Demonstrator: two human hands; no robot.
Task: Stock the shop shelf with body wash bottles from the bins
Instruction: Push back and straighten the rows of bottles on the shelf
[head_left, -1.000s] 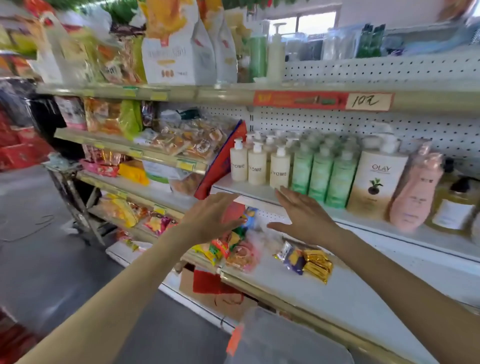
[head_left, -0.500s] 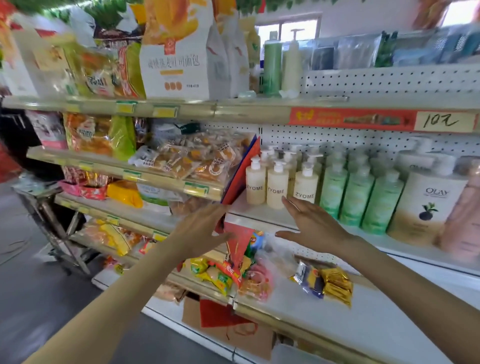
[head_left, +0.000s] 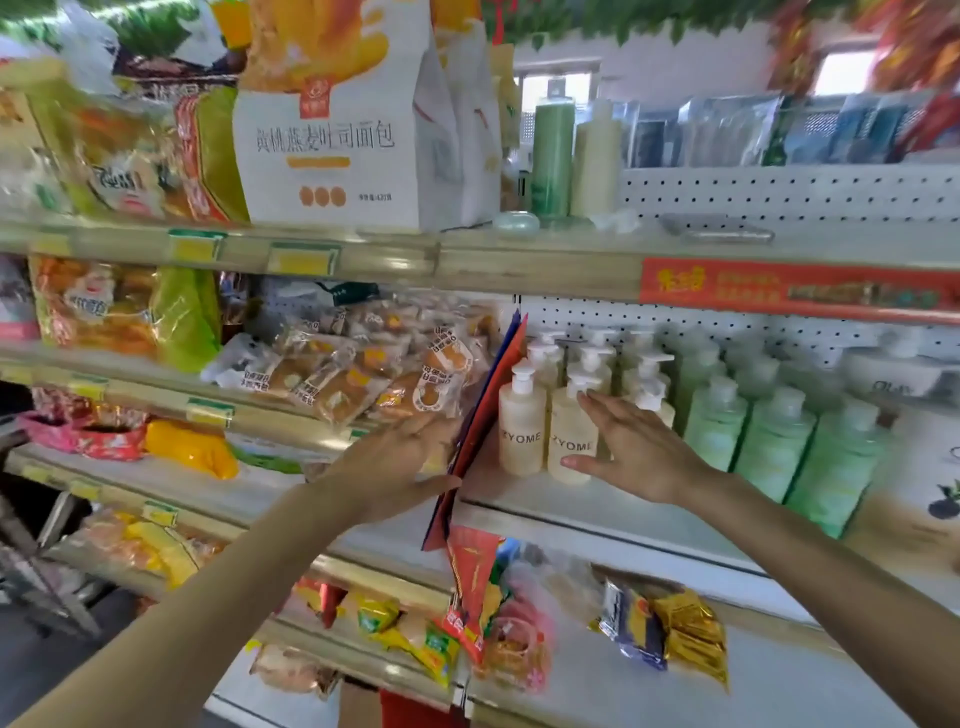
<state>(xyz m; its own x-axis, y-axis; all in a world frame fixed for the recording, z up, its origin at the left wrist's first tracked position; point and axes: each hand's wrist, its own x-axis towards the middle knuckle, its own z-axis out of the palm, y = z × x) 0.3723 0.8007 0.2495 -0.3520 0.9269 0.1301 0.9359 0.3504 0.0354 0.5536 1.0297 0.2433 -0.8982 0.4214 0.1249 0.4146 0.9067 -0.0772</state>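
Your left hand (head_left: 400, 462) lies flat, fingers spread and gripping nothing, against the red-and-blue divider card (head_left: 483, 426) that leans at the shelf (head_left: 597, 506) edge. At 3 o'clock from the card stand the cream ZYOME pump bottles (head_left: 522, 431): two in the front row are fully visible, with at least five more pump heads behind. Your right hand (head_left: 639, 457) is open, fingers apart, its fingertips touching the second front bottle (head_left: 569, 441) at the hand's 9 o'clock. Three green bottles (head_left: 774, 441) form the front row at the hand's 3 o'clock, with further blurred ones behind.
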